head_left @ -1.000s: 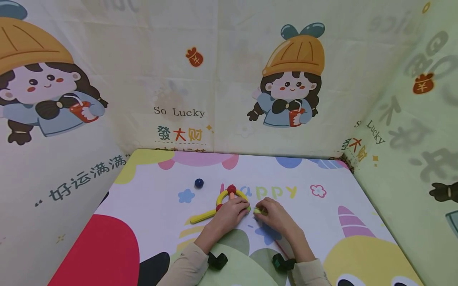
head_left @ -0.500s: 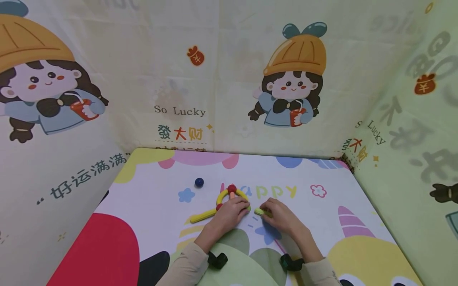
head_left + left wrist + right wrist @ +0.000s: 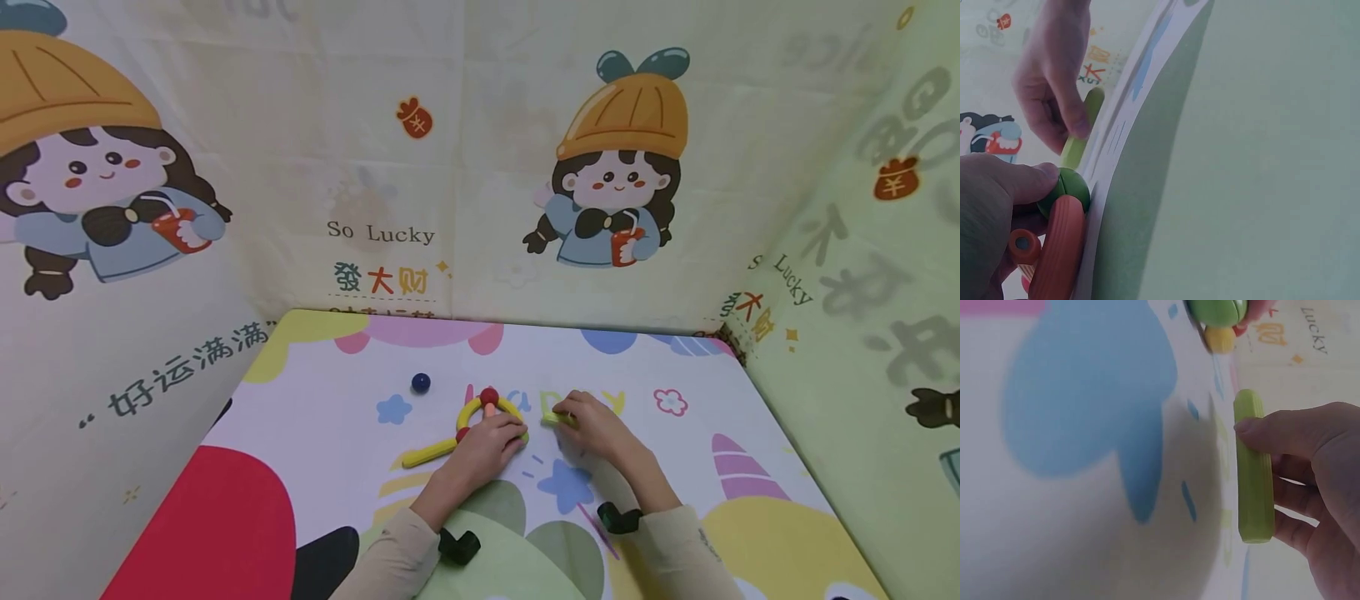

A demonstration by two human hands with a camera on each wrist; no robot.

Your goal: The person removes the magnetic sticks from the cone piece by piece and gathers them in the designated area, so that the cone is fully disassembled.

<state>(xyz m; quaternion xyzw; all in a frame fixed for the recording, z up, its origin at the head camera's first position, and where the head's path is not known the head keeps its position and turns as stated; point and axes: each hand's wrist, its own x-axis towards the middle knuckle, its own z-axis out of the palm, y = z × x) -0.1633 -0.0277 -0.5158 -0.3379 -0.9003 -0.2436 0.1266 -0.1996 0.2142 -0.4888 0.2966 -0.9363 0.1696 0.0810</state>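
Broadly, a printed cartoon mat (image 3: 315,433) covers the desk, walled round by cloth printed with a hatted cartoon girl (image 3: 611,167). Near the mat's middle lies a toy figure of sticks and balls: a yellow ring (image 3: 474,410) topped by a red ball (image 3: 489,395), with a yellow stick (image 3: 426,455) trailing toward the left edge. The person's left hand (image 3: 487,446) rests curled on the ring's near side, thumb against a green ball (image 3: 1067,187). Just right of it, the right hand (image 3: 596,425) pinches a short green stick (image 3: 1254,469) between thumb and fingers, held low over the mat. The stick looks light, rigid and smooth; a mid-length grip seems steadiest. A dark blue ball (image 3: 421,382) sits apart, toward the far edge.
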